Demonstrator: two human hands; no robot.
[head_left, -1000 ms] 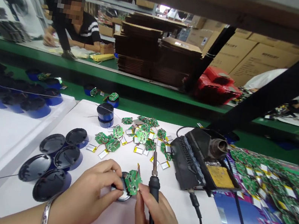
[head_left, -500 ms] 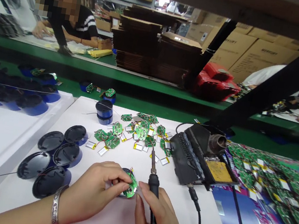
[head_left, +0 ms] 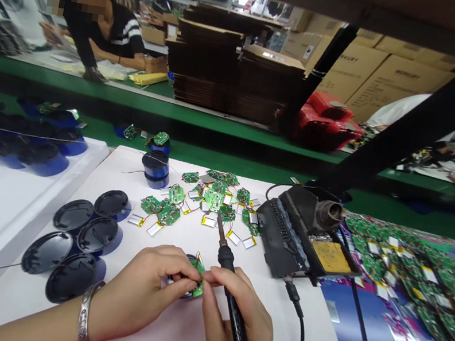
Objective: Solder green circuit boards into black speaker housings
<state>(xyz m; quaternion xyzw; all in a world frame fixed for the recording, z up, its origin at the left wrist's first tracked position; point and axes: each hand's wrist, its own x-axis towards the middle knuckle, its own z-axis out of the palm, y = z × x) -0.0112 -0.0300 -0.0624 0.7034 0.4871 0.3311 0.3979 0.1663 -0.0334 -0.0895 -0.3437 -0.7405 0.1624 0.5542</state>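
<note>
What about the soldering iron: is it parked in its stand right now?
No, the right hand holds the soldering iron, its tip clear of the black soldering-iron stand.

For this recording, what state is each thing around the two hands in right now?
Left hand: closed, fingertips pinched at the board
Right hand: closed around the soldering iron
Soldering iron: held, tip pointing away from the person
Circuit board: between the hands, partly hidden
Loose circuit boards: scattered, overlapping
Five blue cups: grouped, dark tops up
Sponge: in its tray
</note>
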